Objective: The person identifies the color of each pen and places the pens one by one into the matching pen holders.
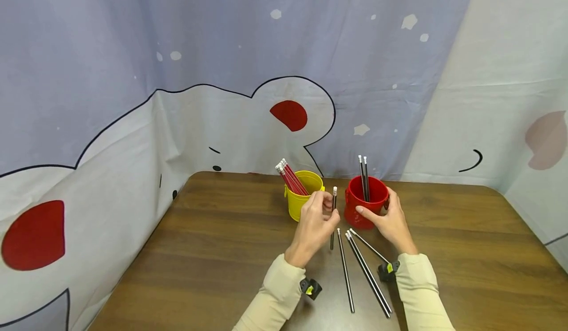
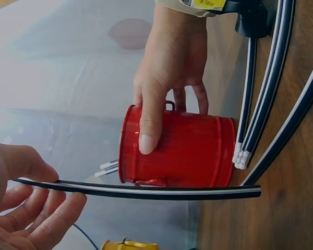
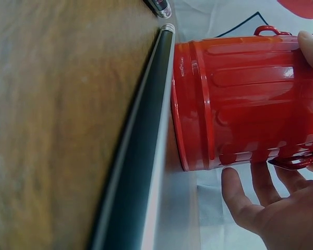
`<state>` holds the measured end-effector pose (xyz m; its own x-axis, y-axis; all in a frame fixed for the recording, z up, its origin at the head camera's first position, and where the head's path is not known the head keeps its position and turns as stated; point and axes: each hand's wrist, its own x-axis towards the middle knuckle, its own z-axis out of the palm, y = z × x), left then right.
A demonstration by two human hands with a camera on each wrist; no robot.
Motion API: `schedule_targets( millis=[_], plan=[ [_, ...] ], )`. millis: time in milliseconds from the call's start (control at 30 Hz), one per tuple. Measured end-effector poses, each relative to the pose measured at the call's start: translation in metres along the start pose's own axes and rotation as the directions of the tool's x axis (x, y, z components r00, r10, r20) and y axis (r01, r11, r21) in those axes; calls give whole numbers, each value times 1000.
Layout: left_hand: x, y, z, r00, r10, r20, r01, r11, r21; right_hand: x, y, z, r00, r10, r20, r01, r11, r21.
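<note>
My left hand [image 1: 314, 220] pinches a black pencil [image 2: 161, 192] between thumb and fingers. That pencil stands nearly upright, white eraser end on top, just left of the red bucket [image 1: 359, 216]. Around the bucket's right side, my right hand [image 1: 392, 222] holds it, with the thumb on the front near the rim and the fingers behind. Two black pencils [image 1: 364, 180] lean inside the red bucket, erasers up. Several more black pencils [image 1: 345, 272] lie on the table in front of it, eraser ends toward the bucket.
A yellow bucket [image 1: 294, 206] with several red pencils [image 1: 293, 178] stands left of the red one, close behind my left hand. The wooden table [image 1: 213, 252] ends at a printed curtain [image 1: 213, 124] at the back. Each wrist wears a small black camera [image 1: 310, 288].
</note>
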<state>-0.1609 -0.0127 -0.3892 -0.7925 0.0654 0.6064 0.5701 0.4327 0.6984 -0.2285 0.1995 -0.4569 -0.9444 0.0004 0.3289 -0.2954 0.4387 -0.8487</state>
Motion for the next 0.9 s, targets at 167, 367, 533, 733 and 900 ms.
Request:
schedule_targets(
  millis=[167, 367, 533, 733, 900],
  plan=[
    [-1, -1, 5, 1000, 10, 11, -10, 1000, -17, -1, 1, -2, 1000, 10, 2, -10, 1000, -14],
    [1, 1, 6, 1000, 24, 7, -24, 999, -24, -4, 1, -1, 1000, 26, 6, -26, 1000, -9],
    [7, 4, 5, 999, 40, -4, -40, 999, -24, -4, 0, -1, 1000, 21, -1, -21, 1000, -10],
    [20, 8, 2, 998, 69, -13, -69, 998, -3, -3, -1, 1, 1000, 15, 5, -15, 1000, -5],
    [34, 13, -1, 995, 102, -6, -102, 994, 35, -1, -1, 1, 1000, 13, 6, -13, 1000, 0]
  ],
)
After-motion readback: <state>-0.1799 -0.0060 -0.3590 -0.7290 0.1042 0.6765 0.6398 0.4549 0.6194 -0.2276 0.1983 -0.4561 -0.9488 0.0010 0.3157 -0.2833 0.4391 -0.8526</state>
